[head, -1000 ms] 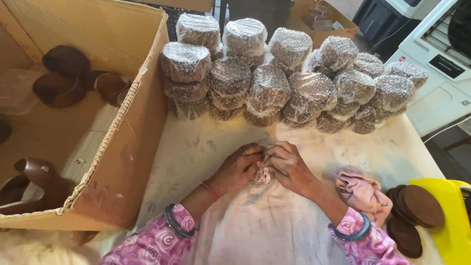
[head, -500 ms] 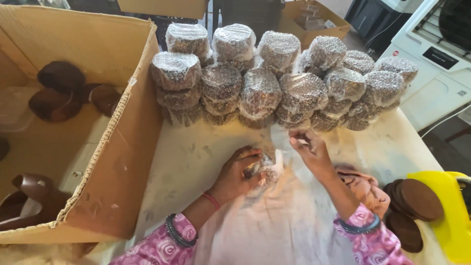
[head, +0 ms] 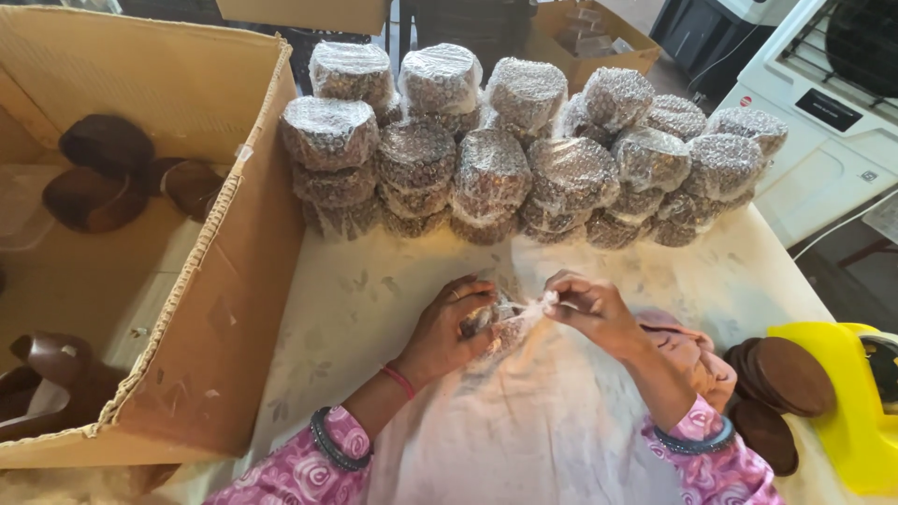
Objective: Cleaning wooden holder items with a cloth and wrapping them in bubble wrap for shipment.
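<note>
White-covered table (head: 374, 309), crowded: wrapped bundles (head: 524, 150) stacked behind, cardboard box (head: 196, 281) at left, brown discs (head: 786, 374) and yellow tool (head: 856, 411) at right. Left hand (head: 449, 327) closed around small plastic-wrapped bundle (head: 500, 323) mid-table; right hand (head: 589, 309) pinching its wrap.

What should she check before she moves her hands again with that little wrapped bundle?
1. Left hand gripping the small wrapped bundle: ok.
2. Right hand pinching the clear wrap end: ok.
3. Wrap closed all round the bundle: cannot tell, the fingers hide it.
4. Stacked wrapped bundles standing clear of the hands: ok.
5. Bare table space in front of the stacks: ok.
6. Cardboard box apart from the left arm: ok.
</note>
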